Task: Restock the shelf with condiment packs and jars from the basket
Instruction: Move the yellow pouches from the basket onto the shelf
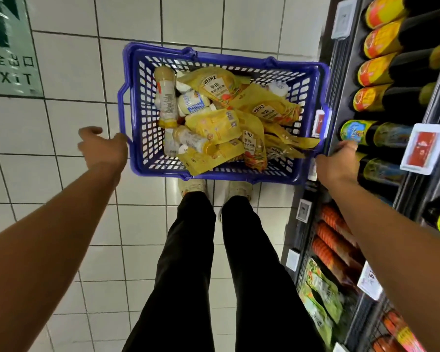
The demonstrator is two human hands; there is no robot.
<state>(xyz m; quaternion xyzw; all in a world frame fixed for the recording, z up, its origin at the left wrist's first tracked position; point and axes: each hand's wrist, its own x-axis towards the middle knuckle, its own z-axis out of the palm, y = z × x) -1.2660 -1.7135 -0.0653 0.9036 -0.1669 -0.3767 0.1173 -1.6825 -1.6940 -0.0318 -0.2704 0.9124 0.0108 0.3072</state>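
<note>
**Basket held in both hands beside the shelf**

A blue plastic lattice-walled basket (239, 177) sits in the upper middle of the frame, carried above the white tiled floor (61, 179). The left hand (104, 148) meets the basket's rim at its near left corner. Its back faces the camera and its thumb is lifted clear toward the upper left. Its fingers curl to the rim, though their tips are hidden behind the hand. The right hand (339, 161) grips the near right corner, fingers curled over the rim's edge.

Inside the basket lies a loose heap of yellow Heinz condiment pouches (252, 146), spread from the centre to the right wall. Along the left side lie pale plastic sauce bottles (165, 95) on their sides. One has a yellow cap (210, 148), and a squat white jar with a blue-patterned label (192, 104) sits between them.

A dark store shelf (341, 102) runs down the right edge of the frame, just beside the basket. It carries dark bottles with yellow-and-red labels (379, 69) at upper right and white price tags (422, 148) on its edge. Green pouches (318, 288) sit at lower right.

Black trouser legs (188, 275) and pale shoes (193, 185) fill the lower centre, the shoes partly under the basket. A green exit sign (8, 47) lies at upper left.
</note>
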